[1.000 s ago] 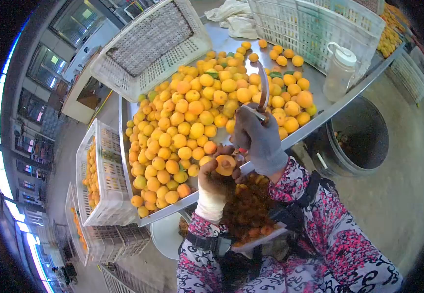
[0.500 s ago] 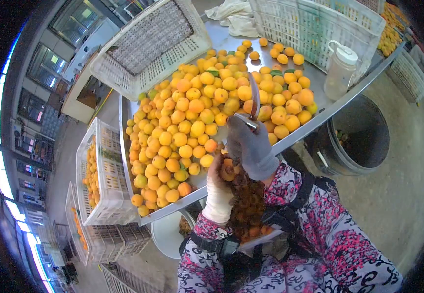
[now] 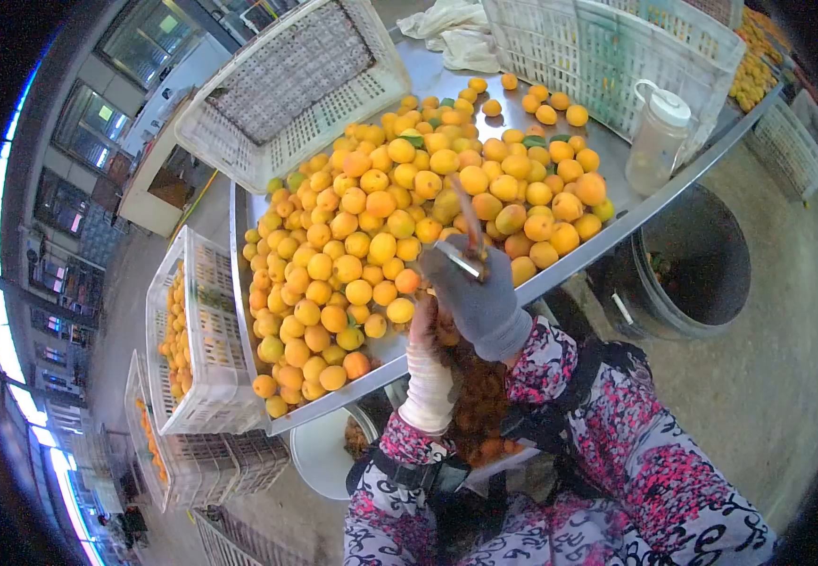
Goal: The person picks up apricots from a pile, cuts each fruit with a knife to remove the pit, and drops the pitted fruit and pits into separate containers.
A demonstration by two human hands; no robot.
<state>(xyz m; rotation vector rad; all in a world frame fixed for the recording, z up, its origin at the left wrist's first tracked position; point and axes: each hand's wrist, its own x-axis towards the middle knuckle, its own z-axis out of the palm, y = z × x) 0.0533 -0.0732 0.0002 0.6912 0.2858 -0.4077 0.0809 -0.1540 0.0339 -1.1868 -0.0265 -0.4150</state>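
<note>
My right hand (image 3: 482, 300), in a grey glove, is closed on a knife (image 3: 468, 219) whose curved blade points up and away, a little blurred. Close beside it, my left hand (image 3: 426, 363), covered with white wrapping on the palm and wrist, has its fingers curled around an apricot (image 3: 447, 330), mostly hidden by the glove. Below both hands a container of orange fruit pieces (image 3: 486, 410) sits in shadow at my lap. Beyond them, a big heap of apricots (image 3: 352, 245) covers the metal table (image 3: 616, 184).
A tipped white crate (image 3: 267, 141) stands behind the heap; another crate (image 3: 569, 57) and a plastic bottle (image 3: 659, 141) are at the right. A black bucket (image 3: 687, 311) stands right of the table, a white bucket (image 3: 319, 457) below its front edge. Apricot-filled crates (image 3: 206, 377) are stacked left.
My right hand has shifted slightly left and down toward my left hand, and the knife's blade has tilted left. More of the held apricot is now covered by the glove.
</note>
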